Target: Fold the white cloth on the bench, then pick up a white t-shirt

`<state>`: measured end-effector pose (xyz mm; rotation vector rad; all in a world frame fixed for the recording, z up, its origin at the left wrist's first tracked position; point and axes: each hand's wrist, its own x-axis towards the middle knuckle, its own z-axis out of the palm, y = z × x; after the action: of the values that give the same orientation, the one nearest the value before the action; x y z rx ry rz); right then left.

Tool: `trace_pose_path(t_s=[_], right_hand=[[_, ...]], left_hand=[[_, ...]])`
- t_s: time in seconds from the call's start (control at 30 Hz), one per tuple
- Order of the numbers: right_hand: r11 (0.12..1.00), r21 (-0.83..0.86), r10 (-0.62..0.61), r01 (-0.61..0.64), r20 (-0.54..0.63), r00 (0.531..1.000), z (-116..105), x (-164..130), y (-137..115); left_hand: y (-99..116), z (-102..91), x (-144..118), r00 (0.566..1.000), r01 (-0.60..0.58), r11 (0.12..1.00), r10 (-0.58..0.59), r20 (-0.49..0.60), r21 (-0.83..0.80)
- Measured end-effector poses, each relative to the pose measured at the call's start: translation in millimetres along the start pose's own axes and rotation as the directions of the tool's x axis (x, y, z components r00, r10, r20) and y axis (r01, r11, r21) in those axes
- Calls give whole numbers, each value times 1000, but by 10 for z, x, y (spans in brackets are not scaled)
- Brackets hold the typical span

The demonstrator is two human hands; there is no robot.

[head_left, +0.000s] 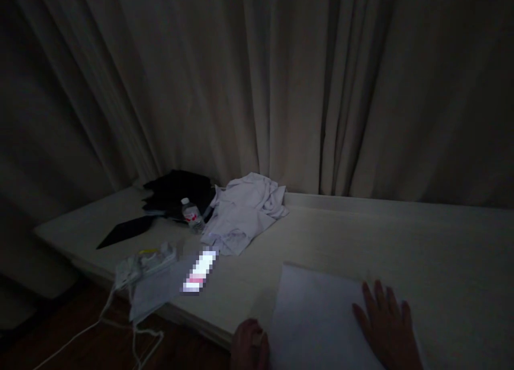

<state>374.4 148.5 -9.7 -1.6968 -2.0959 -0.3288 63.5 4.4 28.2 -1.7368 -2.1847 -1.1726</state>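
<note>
A plain white sheet (317, 306) lies flat on the pale tabletop at the lower right; in the dim light I cannot tell whether it is paper or cloth. My right hand (387, 324) rests palm down on its right side, fingers spread. At the sheet's lower left edge, by the front of the table, my left hand (249, 344) is curled closed. A small pale patch shows between its fingers, too dark to name. The bottom of the picture cuts off both hands and the sheet's near end.
Left of the sheet lie a lit, blurred-out phone-like screen (199, 271), a crumpled pale cloth (247, 212), a water bottle (193, 216) and a dark pile (179, 190). A power strip (144, 264) with white cords hanging down sits near the front edge. Curtains (225, 86) hang behind.
</note>
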Motion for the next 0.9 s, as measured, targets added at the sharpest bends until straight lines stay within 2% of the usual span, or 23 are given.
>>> trace_pose_path(t_s=[0.07, 0.1, 0.17, 0.23, 0.27, 0.4, 0.57, 0.73, 0.9], right_hand=[[1000, -13, 5, -5, 9, 1000, 69, -60, 89], [1000, -19, 12, -12, 12, 1000, 115, -83, 115], [999, -34, 24, -23, 25, 999, 203, -109, 132], [998, -55, 36, -33, 43, 998, 247, -110, 120], [997, -66, 41, -37, 56, 998, 247, -103, 109], [993, -99, 68, -57, 112, 991, 166, -57, 79], [989, -122, 97, -78, 157, 983, 130, -94, 99], [990, -115, 103, -84, 169, 980, 127, -66, 108], [985, -146, 111, -89, 149, 983, -105, -36, 13]], left_hand=[[202, 45, 221, 982, -173, 982, 167, 83, 71], [298, 109, 319, 958, -270, 957, 256, 131, 106], [431, 295, 461, 881, -450, 879, 408, 239, 160], [456, 501, 518, 813, -559, 804, 485, 321, 202], [432, 590, 519, 796, -583, 781, 495, 349, 224], [259, 780, 468, 781, -606, 744, 490, 389, 281], [214, 769, 452, 764, -630, 712, 493, 417, 311], [234, 790, 447, 778, -603, 737, 459, 430, 305], [191, 836, 459, 773, -612, 753, 505, 384, 241]])
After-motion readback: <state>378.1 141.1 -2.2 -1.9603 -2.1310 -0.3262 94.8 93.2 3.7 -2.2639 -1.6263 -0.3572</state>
